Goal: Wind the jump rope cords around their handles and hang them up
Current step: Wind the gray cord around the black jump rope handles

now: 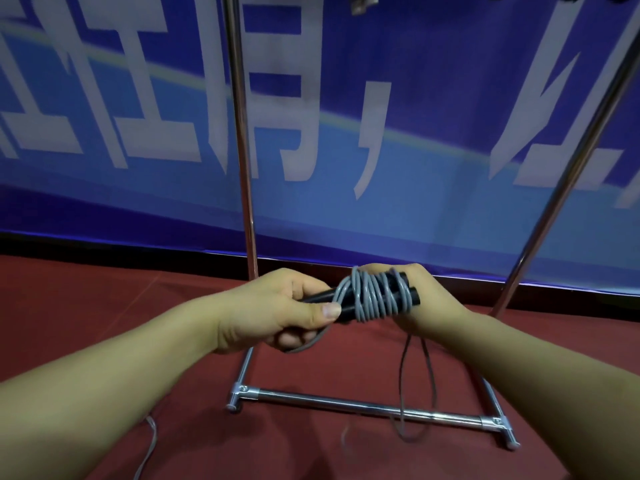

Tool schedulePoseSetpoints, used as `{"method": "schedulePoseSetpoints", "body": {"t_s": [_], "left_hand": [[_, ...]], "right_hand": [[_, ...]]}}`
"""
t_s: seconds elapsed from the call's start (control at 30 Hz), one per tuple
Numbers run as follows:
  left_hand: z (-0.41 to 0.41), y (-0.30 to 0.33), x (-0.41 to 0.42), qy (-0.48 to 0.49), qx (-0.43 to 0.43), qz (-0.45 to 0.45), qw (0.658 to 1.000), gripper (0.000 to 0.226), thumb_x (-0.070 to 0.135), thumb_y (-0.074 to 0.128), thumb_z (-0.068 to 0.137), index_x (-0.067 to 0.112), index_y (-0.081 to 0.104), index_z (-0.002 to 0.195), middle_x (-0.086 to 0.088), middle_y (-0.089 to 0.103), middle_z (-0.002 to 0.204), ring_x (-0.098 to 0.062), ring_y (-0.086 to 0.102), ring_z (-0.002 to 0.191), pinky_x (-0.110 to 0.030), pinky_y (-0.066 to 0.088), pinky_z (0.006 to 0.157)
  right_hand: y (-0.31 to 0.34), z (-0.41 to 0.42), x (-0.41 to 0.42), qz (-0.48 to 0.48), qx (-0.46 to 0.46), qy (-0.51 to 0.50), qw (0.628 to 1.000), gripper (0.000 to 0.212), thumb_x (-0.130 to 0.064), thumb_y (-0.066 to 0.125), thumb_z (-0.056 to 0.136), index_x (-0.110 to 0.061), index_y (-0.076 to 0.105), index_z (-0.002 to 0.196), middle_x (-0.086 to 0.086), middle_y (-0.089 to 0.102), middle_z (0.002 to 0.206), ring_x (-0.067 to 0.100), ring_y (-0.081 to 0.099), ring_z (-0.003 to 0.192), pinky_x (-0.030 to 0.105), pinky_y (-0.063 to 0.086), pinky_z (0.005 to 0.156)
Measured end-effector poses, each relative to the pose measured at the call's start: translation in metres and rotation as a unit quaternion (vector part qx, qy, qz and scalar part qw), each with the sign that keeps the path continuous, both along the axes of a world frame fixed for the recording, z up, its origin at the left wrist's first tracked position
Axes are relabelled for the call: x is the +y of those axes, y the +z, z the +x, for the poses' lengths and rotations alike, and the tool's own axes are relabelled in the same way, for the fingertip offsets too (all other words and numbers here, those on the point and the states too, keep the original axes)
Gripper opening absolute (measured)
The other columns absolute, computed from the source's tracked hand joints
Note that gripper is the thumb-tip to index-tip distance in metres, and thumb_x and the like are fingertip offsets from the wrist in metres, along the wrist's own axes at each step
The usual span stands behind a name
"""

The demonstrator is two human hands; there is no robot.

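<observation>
Two black jump rope handles (412, 295) lie side by side, held level in front of me. A grey cord (372, 297) is wound round them in several turns. My left hand (277, 310) grips the handles' left end, thumb pressed on the first turns. My right hand (427, 299) holds the right end from behind, its fingers curled round the bundle. A loose loop of cord (403, 386) hangs from under my right hand down to the floor.
A chrome hanging rack stands just ahead: left upright (242, 168), slanting right upright (568, 174), low crossbar (363, 407) on small feet. Behind it hangs a blue banner (433, 209) with white characters. The floor is red carpet (104, 299). A thin white cable (149, 441) lies lower left.
</observation>
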State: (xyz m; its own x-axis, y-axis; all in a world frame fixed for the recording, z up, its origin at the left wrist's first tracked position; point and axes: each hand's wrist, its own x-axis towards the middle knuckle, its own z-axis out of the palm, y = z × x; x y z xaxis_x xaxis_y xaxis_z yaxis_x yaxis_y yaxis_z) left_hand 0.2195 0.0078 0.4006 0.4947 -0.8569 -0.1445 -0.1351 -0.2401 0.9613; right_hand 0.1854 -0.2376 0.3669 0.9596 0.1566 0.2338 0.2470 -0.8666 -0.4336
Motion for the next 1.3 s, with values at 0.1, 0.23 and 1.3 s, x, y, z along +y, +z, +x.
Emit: {"method": "schedulePoseSetpoints", "body": {"t_s": [0.1,0.23,1.3], "left_hand": [[0.001,-0.001,-0.004,0.079,-0.026,-0.026,0.996,0.032,0.019,0.061,0.098,0.016,0.056,0.066,-0.004,0.049,0.059,-0.009,0.034,0.040,-0.016,0.028,0.040],[0.003,-0.007,-0.013,0.185,-0.014,-0.070,0.980,0.038,0.017,0.062,0.097,0.019,0.061,0.059,-0.005,0.050,0.057,-0.008,0.035,0.039,-0.017,0.029,0.040],[0.047,-0.015,-0.051,0.396,-0.132,0.008,0.909,0.035,0.050,0.066,0.073,0.019,0.064,0.055,-0.001,0.057,0.051,-0.020,0.050,0.052,-0.035,0.044,0.060]], "right_hand": [[0.003,0.003,0.011,0.046,0.033,-0.059,0.997,0.017,-0.014,0.055,0.083,-0.019,0.054,0.067,0.000,0.062,0.065,0.017,0.061,0.061,0.038,0.053,0.062],[0.004,-0.004,0.034,0.054,0.069,-0.020,0.996,0.025,-0.026,0.049,0.103,-0.028,0.058,0.080,-0.014,0.052,0.063,-0.003,0.049,0.055,0.019,0.039,0.055],[0.055,0.003,0.054,0.355,0.251,-0.184,0.881,0.021,-0.013,0.046,0.103,-0.018,0.066,0.103,0.004,0.050,0.071,0.013,0.036,0.048,0.024,0.040,0.045]]}}
